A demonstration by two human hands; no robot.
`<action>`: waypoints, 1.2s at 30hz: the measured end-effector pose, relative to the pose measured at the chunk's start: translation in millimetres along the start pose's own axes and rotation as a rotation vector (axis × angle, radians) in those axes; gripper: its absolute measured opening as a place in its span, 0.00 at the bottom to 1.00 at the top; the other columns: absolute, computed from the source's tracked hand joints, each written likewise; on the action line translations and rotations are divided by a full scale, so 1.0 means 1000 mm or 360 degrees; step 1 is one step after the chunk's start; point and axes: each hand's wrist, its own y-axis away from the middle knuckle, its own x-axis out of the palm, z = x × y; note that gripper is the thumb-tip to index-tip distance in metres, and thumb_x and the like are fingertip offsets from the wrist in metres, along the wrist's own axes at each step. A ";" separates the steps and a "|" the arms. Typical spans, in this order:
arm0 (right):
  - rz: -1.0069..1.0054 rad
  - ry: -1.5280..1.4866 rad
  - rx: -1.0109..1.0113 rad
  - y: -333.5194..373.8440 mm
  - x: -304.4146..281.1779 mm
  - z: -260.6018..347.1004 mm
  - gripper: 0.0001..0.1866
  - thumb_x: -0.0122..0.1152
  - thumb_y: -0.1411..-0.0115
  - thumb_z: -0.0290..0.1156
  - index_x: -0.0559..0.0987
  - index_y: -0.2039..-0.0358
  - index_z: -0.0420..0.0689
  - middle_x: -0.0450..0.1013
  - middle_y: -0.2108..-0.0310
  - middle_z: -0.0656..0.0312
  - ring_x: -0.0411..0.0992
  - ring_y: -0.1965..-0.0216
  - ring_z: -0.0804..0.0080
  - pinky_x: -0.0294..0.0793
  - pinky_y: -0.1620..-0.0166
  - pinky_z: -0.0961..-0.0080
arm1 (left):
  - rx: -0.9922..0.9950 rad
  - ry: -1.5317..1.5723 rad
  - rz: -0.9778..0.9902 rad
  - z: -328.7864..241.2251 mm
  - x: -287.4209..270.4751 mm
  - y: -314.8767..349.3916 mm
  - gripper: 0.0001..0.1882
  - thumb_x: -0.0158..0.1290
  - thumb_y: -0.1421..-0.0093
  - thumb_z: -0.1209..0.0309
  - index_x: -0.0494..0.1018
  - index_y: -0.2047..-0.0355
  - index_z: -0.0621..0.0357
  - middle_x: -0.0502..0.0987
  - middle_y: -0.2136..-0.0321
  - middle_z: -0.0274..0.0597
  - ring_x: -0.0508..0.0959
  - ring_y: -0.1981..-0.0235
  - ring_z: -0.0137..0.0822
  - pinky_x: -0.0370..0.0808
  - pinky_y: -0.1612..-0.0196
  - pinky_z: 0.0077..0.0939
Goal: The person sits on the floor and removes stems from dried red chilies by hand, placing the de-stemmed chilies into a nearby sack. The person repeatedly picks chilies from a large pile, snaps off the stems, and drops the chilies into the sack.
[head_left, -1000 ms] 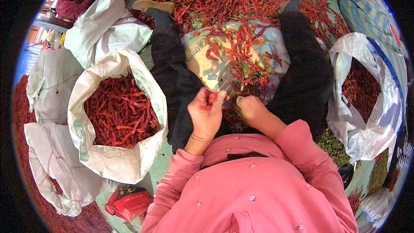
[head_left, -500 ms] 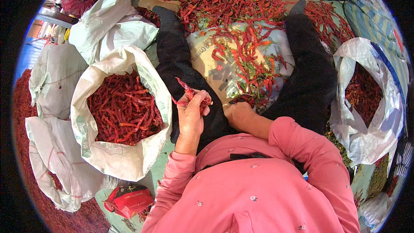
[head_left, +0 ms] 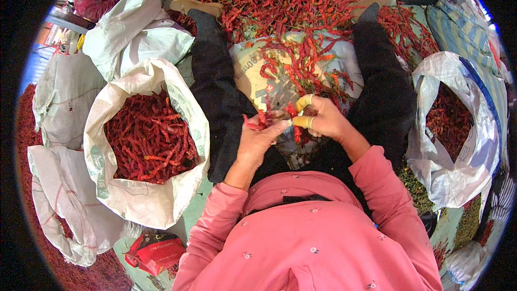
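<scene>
At frame centre, red chilies (head_left: 262, 120) are gripped in the curled left hand (head_left: 257, 141), apparently to free the right hand (head_left: 327, 122), though whether its yellow-covered fingertips (head_left: 302, 122) pinch one cannot be told.

Wrinkled, faintly glossy red chillies (head_left: 260, 122) lie in the left fingers (head_left: 279, 127); smooth yellow wraps (head_left: 302, 122) cover right fingers (head_left: 322, 125). Leftward of them: a matt woven-plastic sack (head_left: 153, 205); rightward: a shinier, crinkled plastic bag (head_left: 458, 186); nearer the body: matt pink cloth (head_left: 307, 231).
</scene>
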 end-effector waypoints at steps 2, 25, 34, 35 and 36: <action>-0.0018 0.0124 -0.0278 0.002 0.012 -0.004 0.14 0.61 0.51 0.23 0.71 0.63 0.38 0.70 0.79 0.63 0.66 0.80 0.80 0.64 0.78 0.82 | -0.0017 -0.0088 0.0031 0.006 0.009 -0.006 0.11 0.59 0.48 0.68 0.74 0.68 0.61 0.75 0.76 0.31 0.68 0.82 0.20 0.63 0.81 0.14; -0.0035 -0.0077 -0.0154 0.012 0.026 -0.027 0.11 0.55 0.44 0.33 0.75 0.79 0.40 0.70 0.86 0.63 0.69 0.86 0.77 0.69 0.82 0.77 | -0.0030 0.0285 0.0097 0.015 0.009 0.000 0.11 0.54 0.47 0.77 0.72 0.62 0.62 0.75 0.69 0.35 0.73 0.73 0.26 0.70 0.68 0.18; -0.0412 0.0041 -0.0315 0.053 0.016 -0.022 0.13 0.50 0.48 0.29 0.72 0.83 0.33 0.65 0.91 0.56 0.66 0.92 0.71 0.64 0.89 0.73 | 0.0192 -0.0120 0.0273 0.004 0.049 -0.005 0.18 0.53 0.48 0.80 0.66 0.56 0.64 0.72 0.63 0.40 0.72 0.64 0.31 0.71 0.62 0.25; -0.0398 -0.0067 -0.0286 0.056 0.016 -0.022 0.13 0.50 0.48 0.28 0.72 0.83 0.32 0.65 0.91 0.55 0.66 0.92 0.69 0.64 0.89 0.72 | 0.0152 -0.0141 0.0329 0.011 0.039 -0.012 0.25 0.54 0.49 0.80 0.61 0.50 0.65 0.70 0.57 0.45 0.71 0.59 0.35 0.70 0.57 0.30; -0.0465 0.0052 -0.0366 0.061 0.014 -0.018 0.12 0.50 0.48 0.28 0.72 0.83 0.32 0.65 0.91 0.54 0.66 0.92 0.68 0.64 0.89 0.71 | 0.0263 -0.0097 0.0298 0.014 0.040 -0.012 0.25 0.55 0.49 0.80 0.61 0.50 0.67 0.70 0.57 0.47 0.71 0.59 0.36 0.70 0.57 0.30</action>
